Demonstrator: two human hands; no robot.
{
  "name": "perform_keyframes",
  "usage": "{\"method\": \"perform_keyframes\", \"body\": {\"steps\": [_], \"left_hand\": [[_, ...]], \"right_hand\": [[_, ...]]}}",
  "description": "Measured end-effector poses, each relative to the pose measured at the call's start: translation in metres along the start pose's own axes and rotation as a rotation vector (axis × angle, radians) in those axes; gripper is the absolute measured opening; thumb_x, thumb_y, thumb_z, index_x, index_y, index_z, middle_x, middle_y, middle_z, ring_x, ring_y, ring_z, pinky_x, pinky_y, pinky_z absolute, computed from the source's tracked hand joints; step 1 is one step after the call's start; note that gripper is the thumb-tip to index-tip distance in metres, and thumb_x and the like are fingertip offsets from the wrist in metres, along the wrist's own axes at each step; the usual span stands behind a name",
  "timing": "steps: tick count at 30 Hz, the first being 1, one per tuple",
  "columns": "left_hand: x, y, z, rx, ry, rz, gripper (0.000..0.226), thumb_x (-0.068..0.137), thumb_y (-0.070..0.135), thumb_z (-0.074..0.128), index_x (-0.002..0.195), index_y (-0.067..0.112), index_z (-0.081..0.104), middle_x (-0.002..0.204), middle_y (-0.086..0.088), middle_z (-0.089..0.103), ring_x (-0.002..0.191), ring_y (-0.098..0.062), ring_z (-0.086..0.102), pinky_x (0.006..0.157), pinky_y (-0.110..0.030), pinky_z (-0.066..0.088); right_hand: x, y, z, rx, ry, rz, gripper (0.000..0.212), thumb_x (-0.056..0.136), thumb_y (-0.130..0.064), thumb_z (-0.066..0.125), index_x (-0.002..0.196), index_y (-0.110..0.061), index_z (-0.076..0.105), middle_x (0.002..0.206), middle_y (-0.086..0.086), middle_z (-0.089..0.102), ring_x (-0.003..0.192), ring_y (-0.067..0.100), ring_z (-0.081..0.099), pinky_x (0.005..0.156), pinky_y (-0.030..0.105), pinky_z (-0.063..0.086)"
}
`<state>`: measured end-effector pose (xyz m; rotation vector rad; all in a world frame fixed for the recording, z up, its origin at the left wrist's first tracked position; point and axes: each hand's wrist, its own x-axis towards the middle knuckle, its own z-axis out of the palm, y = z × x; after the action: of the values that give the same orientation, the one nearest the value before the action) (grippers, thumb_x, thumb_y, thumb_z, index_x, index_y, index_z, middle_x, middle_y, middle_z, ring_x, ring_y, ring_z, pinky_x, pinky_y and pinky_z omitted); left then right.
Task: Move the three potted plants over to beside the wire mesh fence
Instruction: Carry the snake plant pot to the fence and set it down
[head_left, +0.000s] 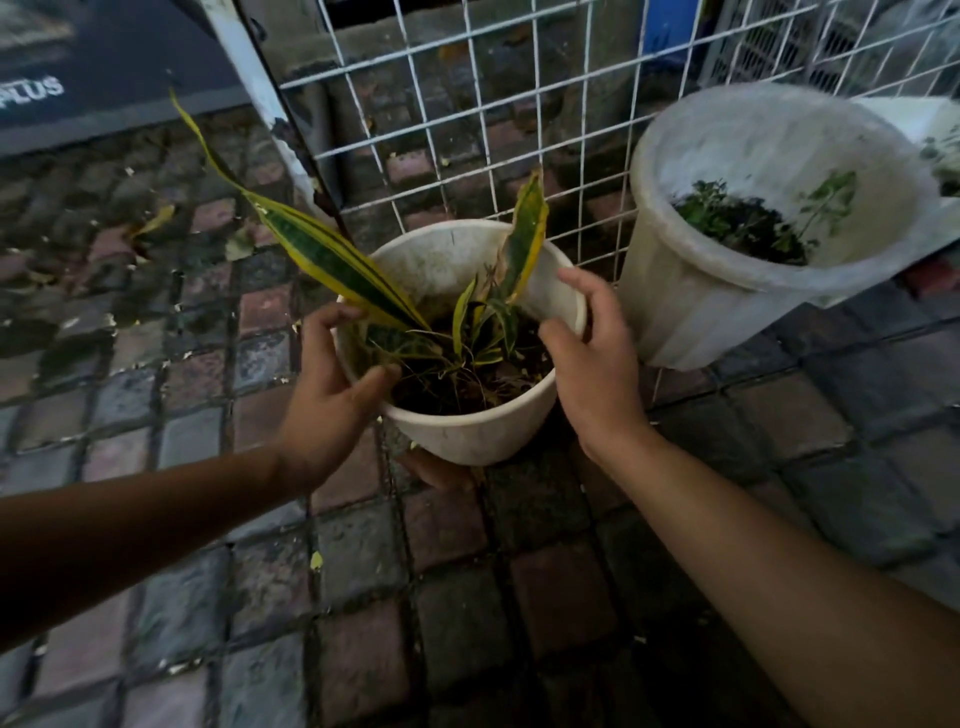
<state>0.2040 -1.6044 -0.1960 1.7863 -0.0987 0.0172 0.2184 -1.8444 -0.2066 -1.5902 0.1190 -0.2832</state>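
Note:
A white pot with a yellow-edged snake plant (467, 431) stands on the brick paving, right against the white wire mesh fence (519, 104). My left hand (332, 384) lies over the pot's left rim, fingers spread and thumb reaching in above the soil. My right hand (587, 364) hovers at the right rim with curved, parted fingers, and I see no firm grip. A second, larger white pot with small green plants (727, 291) stands tilted against the fence just to the right. No third pot can be made out.
Wet red and grey paving bricks (467, 597) cover the ground. A dark signboard (104, 67) leans at the far left, next to a white fence post (260, 88). Something brownish shows under the pot's near edge (441, 470).

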Motion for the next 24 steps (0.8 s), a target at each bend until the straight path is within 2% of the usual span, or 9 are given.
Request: {"method": "perform_keyframes", "body": {"steps": [4,6,9,11,13,15,17,20,24], "left_hand": [[-0.007,0.001,-0.002,0.025,-0.019,-0.010,0.043,0.086,0.016,0.063,0.117,0.037,0.043,0.131,-0.021,0.054,0.113,-0.026,0.058,0.091,-0.041,0.050],[-0.009,0.001,-0.007,0.055,-0.035,-0.016,0.039,0.084,0.032,0.068,0.116,0.045,0.049,0.134,-0.035,0.047,0.113,-0.032,0.053,0.094,-0.053,0.048],[-0.009,-0.004,-0.007,0.159,-0.054,0.007,0.027,0.083,0.047,0.062,0.104,0.062,0.053,0.127,-0.032,0.044,0.109,-0.036,0.047,0.099,-0.070,0.043],[-0.010,-0.009,-0.002,0.219,-0.039,0.056,0.025,0.086,0.049,0.057,0.102,0.066,0.050,0.118,-0.023,0.045,0.107,-0.038,0.045,0.097,-0.072,0.040],[-0.011,-0.012,0.002,0.255,-0.005,0.098,0.024,0.090,0.050,0.054,0.103,0.069,0.047,0.116,-0.020,0.045,0.105,-0.040,0.046,0.095,-0.072,0.040],[-0.010,-0.016,0.006,0.276,0.017,0.115,0.022,0.092,0.051,0.051,0.104,0.069,0.047,0.114,-0.023,0.047,0.104,-0.051,0.048,0.095,-0.073,0.040],[-0.009,-0.018,0.008,0.283,0.034,0.110,0.017,0.094,0.051,0.049,0.108,0.060,0.047,0.112,-0.027,0.048,0.106,-0.059,0.048,0.095,-0.076,0.040],[-0.013,-0.021,0.012,0.276,0.070,0.109,0.017,0.095,0.050,0.050,0.110,0.046,0.046,0.111,-0.029,0.045,0.105,-0.060,0.047,0.094,-0.077,0.040],[-0.017,-0.016,0.014,0.294,0.067,0.165,0.011,0.095,0.052,0.050,0.102,0.059,0.048,0.106,-0.025,0.044,0.102,-0.058,0.047,0.091,-0.074,0.043]], "right_hand": [[-0.006,0.003,-0.002,-0.081,0.013,0.000,0.040,0.095,0.001,0.056,0.116,-0.033,0.062,0.087,-0.013,0.061,0.063,-0.008,0.054,0.059,0.011,0.041],[-0.006,0.006,-0.004,-0.106,-0.016,-0.007,0.038,0.096,-0.001,0.054,0.114,-0.034,0.061,0.070,-0.008,0.057,0.054,0.000,0.047,0.053,0.017,0.037],[-0.001,0.007,-0.006,-0.117,-0.049,-0.016,0.031,0.095,-0.008,0.050,0.115,-0.029,0.061,0.054,-0.018,0.054,0.048,0.000,0.043,0.048,0.014,0.033],[0.004,0.007,-0.007,-0.108,-0.063,-0.005,0.029,0.091,-0.015,0.046,0.113,-0.028,0.061,0.052,-0.017,0.050,0.047,0.001,0.041,0.047,0.015,0.032],[0.008,0.005,-0.009,-0.088,-0.077,0.004,0.030,0.089,-0.018,0.044,0.111,-0.028,0.061,0.056,-0.011,0.045,0.048,0.003,0.038,0.047,0.016,0.031],[0.014,0.004,-0.011,-0.090,-0.094,0.001,0.030,0.088,-0.019,0.043,0.110,-0.029,0.061,0.065,0.003,0.046,0.052,0.006,0.037,0.048,0.017,0.033],[0.017,0.004,-0.012,-0.087,-0.107,-0.007,0.029,0.088,-0.019,0.043,0.108,-0.031,0.061,0.071,0.011,0.046,0.055,0.008,0.038,0.048,0.016,0.034],[0.019,0.005,-0.013,-0.064,-0.109,0.003,0.030,0.087,-0.019,0.044,0.104,-0.037,0.061,0.074,0.014,0.049,0.057,0.007,0.040,0.049,0.014,0.035],[0.031,0.003,-0.017,-0.044,-0.169,0.022,0.033,0.087,-0.014,0.047,0.100,-0.040,0.062,0.099,0.040,0.057,0.071,0.008,0.047,0.055,0.014,0.039]]}}
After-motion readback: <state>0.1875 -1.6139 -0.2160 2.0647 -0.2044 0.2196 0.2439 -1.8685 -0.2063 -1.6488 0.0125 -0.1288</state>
